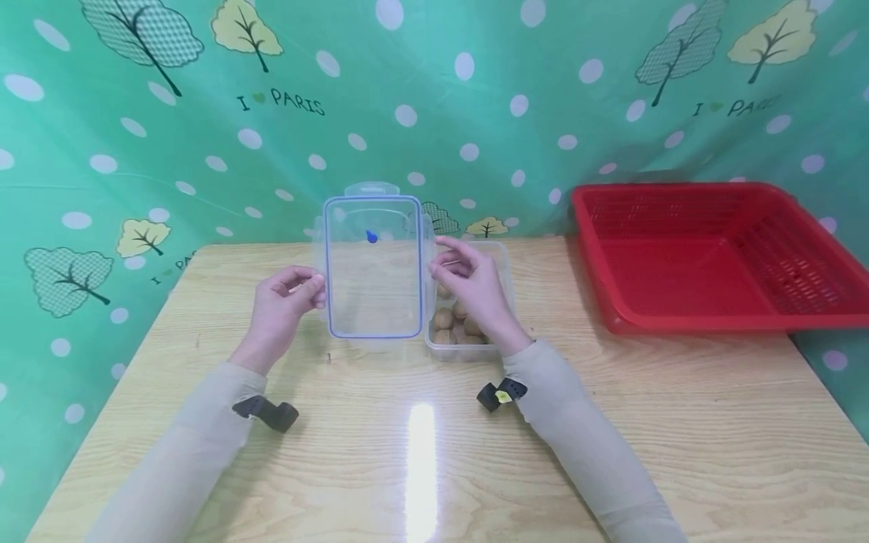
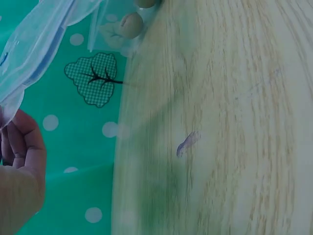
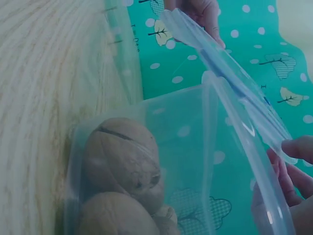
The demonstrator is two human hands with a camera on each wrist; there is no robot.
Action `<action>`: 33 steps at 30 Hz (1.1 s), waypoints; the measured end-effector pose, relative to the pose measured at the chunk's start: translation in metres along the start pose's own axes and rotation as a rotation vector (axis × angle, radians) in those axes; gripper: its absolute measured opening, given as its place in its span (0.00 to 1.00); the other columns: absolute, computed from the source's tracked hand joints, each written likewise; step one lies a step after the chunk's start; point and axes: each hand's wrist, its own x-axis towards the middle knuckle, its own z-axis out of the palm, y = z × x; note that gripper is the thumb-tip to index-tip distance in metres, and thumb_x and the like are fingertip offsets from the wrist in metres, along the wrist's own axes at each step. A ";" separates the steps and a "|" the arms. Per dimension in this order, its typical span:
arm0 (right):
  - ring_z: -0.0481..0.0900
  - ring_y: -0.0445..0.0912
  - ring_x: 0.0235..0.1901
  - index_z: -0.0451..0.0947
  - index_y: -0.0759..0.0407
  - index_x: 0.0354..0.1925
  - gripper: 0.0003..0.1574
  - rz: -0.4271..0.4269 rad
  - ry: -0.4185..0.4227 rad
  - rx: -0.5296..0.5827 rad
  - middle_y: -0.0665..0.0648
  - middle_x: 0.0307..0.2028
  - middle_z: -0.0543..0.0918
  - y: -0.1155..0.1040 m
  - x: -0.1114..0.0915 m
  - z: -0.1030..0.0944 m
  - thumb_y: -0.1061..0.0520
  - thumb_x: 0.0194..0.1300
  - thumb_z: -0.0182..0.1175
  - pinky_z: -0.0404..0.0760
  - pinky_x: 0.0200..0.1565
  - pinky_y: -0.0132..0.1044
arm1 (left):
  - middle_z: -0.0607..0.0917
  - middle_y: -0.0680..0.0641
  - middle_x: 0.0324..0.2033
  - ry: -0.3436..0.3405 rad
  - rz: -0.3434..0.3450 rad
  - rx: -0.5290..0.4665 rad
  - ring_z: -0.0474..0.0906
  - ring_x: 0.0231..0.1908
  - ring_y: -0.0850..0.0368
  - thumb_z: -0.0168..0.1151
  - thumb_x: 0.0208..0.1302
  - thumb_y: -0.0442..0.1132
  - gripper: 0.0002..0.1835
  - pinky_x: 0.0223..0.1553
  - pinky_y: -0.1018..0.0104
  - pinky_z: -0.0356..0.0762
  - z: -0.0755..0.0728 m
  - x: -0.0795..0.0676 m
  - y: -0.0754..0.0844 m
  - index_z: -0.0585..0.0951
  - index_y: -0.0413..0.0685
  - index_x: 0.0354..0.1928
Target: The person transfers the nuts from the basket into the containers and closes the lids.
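A clear plastic lid (image 1: 375, 286) with a blue seal is held up in the head view, its underside facing the camera. My left hand (image 1: 285, 305) pinches the lid's left side flap between thumb and fingers. On the opposite side, my right hand (image 1: 475, 290) pinches the right flap. Below and behind the right hand stands a clear plastic container (image 1: 504, 260) with several walnuts (image 1: 444, 319) inside; the hand partly hides it. The right wrist view shows the walnuts (image 3: 122, 154) close up through the container's wall, with the lid (image 3: 234, 78) beyond the rim.
A red plastic basket (image 1: 611, 320) stands at the right on the wooden table (image 1: 339, 452). Behind the table hangs a green dotted cloth (image 1: 434, 113). A small dark mark (image 2: 188, 143) shows on the tabletop in the left wrist view.
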 end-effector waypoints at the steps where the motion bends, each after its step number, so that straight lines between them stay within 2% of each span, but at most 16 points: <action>1: 0.81 0.48 0.37 0.74 0.63 0.60 0.27 -0.007 0.010 0.006 0.62 0.39 0.82 0.001 0.000 0.000 0.69 0.62 0.63 0.82 0.44 0.40 | 0.81 0.50 0.24 0.003 -0.004 0.003 0.77 0.24 0.62 0.58 0.66 0.26 0.10 0.33 0.72 0.81 0.001 0.000 0.000 0.82 0.46 0.30; 6: 0.80 0.52 0.41 0.75 0.68 0.57 0.24 -0.041 0.027 0.035 0.65 0.40 0.80 -0.002 -0.002 0.001 0.72 0.61 0.61 0.81 0.46 0.36 | 0.80 0.50 0.24 -0.006 -0.020 0.001 0.78 0.25 0.62 0.58 0.66 0.27 0.07 0.33 0.72 0.82 0.004 -0.001 -0.002 0.81 0.42 0.32; 12: 0.77 0.56 0.45 0.73 0.74 0.56 0.24 -0.011 0.000 -0.013 0.71 0.45 0.77 -0.023 -0.009 0.001 0.74 0.61 0.58 0.80 0.50 0.40 | 0.79 0.49 0.28 -0.019 -0.006 -0.021 0.79 0.25 0.61 0.59 0.66 0.26 0.06 0.31 0.71 0.82 0.005 0.000 -0.004 0.80 0.45 0.37; 15: 0.77 0.57 0.47 0.74 0.73 0.55 0.22 -0.004 -0.009 -0.025 0.70 0.48 0.78 -0.016 -0.007 -0.002 0.73 0.62 0.59 0.79 0.51 0.41 | 0.78 0.49 0.29 -0.037 0.005 -0.045 0.80 0.25 0.60 0.60 0.65 0.25 0.11 0.29 0.70 0.82 0.006 0.000 -0.004 0.79 0.45 0.46; 21: 0.78 0.53 0.46 0.78 0.67 0.53 0.20 -0.002 -0.022 -0.046 0.63 0.48 0.80 0.004 -0.003 -0.010 0.70 0.62 0.61 0.79 0.51 0.38 | 0.79 0.50 0.29 -0.047 0.022 -0.022 0.82 0.24 0.61 0.60 0.63 0.23 0.26 0.32 0.67 0.84 0.009 0.000 -0.003 0.74 0.46 0.63; 24: 0.78 0.51 0.46 0.78 0.65 0.54 0.21 0.002 -0.027 -0.073 0.60 0.47 0.80 0.005 -0.004 -0.015 0.69 0.61 0.61 0.79 0.50 0.37 | 0.79 0.50 0.29 -0.060 0.028 0.017 0.82 0.23 0.61 0.60 0.62 0.22 0.30 0.32 0.66 0.84 0.012 0.001 -0.003 0.72 0.46 0.66; 33: 0.77 0.50 0.47 0.78 0.61 0.56 0.24 0.043 -0.055 -0.157 0.59 0.49 0.78 0.000 -0.007 -0.035 0.67 0.61 0.63 0.77 0.52 0.37 | 0.80 0.49 0.30 -0.136 -0.002 0.075 0.82 0.24 0.60 0.61 0.63 0.24 0.29 0.33 0.65 0.84 0.021 0.004 -0.005 0.70 0.42 0.67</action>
